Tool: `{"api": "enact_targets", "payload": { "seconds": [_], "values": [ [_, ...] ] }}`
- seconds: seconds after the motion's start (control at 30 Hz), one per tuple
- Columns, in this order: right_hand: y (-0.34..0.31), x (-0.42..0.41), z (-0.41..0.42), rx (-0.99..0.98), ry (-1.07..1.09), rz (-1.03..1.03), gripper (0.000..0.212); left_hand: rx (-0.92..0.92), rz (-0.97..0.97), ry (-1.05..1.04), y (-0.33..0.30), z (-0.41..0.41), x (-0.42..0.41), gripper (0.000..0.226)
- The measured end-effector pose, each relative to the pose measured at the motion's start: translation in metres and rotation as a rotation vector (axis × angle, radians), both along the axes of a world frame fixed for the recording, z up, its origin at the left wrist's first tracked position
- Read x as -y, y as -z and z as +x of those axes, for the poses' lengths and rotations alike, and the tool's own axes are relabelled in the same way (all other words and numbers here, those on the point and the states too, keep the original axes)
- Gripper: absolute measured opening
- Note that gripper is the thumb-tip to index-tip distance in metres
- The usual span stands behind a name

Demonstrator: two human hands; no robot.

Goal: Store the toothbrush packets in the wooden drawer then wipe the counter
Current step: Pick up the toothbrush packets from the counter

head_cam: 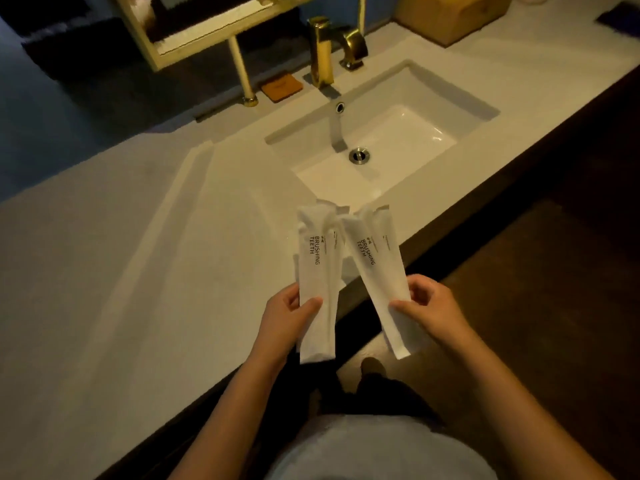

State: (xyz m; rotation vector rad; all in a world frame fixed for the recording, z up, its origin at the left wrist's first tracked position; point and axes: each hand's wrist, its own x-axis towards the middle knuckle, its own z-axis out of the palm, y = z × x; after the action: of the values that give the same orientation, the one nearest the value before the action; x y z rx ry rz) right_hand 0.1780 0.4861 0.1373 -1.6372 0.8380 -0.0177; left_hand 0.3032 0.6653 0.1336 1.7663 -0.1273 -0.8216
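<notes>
I hold white toothbrush packets printed "BRUSHING TEETH" over the counter's front edge. My left hand (289, 315) grips the lower part of one bundle of packets (317, 268), which looks like more than one stacked. My right hand (429, 303) pinches a second bundle of packets (375, 265), tilted left so the tops of both nearly touch. The white counter (121, 254) stretches to the left. No wooden drawer and no cloth are in view.
A white undermount sink (388, 143) with a metal drain lies ahead, a gold faucet (322, 50) behind it. A brown coaster-like pad (281, 86) and a mirror stand's leg (242, 74) are at the back. A wooden box (453, 15) sits far right. Dark floor lies to the right.
</notes>
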Motion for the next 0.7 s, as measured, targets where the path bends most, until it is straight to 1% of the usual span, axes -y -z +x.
{"api": "enact_targets", "payload": {
  "seconds": [0.07, 0.17, 0.23, 0.33, 0.4, 0.47, 0.57, 0.7],
  "values": [
    [0.011, 0.006, -0.041, -0.054, 0.102, 0.021, 0.019, 0.018, 0.036, 0.14, 0.006, -0.016, 0.011, 0.022],
    [0.033, 0.009, -0.101, -0.139, 0.261, 0.046, 0.014, 0.039, 0.11, 0.25, 0.021, -0.043, 0.025, 0.021],
    [0.051, 0.008, -0.14, -0.203, 0.375, 0.052, 0.015, 0.059, 0.173, 0.33, 0.034, -0.062, 0.033, 0.021],
    [0.075, 0.007, -0.199, -0.268, 0.535, 0.121, 0.018, 0.099, 0.295, 0.422, 0.054, -0.09, 0.046, 0.029],
    [0.085, 0.012, -0.238, -0.298, 0.629, 0.166, 0.019, 0.139, 0.354, 0.461, 0.066, -0.111, 0.06, 0.03],
    [0.091, 0.02, -0.275, -0.322, 0.692, 0.19, 0.017, 0.155, 0.377, 0.492, 0.073, -0.136, 0.078, 0.03],
    [0.098, 0.038, -0.326, -0.375, 0.723, 0.205, 0.018, 0.19, 0.406, 0.544, 0.079, -0.179, 0.109, 0.032],
    [0.108, 0.068, -0.372, -0.431, 0.763, 0.222, 0.022, 0.281, 0.468, 0.588, 0.084, -0.226, 0.143, 0.033]
  ]
}}
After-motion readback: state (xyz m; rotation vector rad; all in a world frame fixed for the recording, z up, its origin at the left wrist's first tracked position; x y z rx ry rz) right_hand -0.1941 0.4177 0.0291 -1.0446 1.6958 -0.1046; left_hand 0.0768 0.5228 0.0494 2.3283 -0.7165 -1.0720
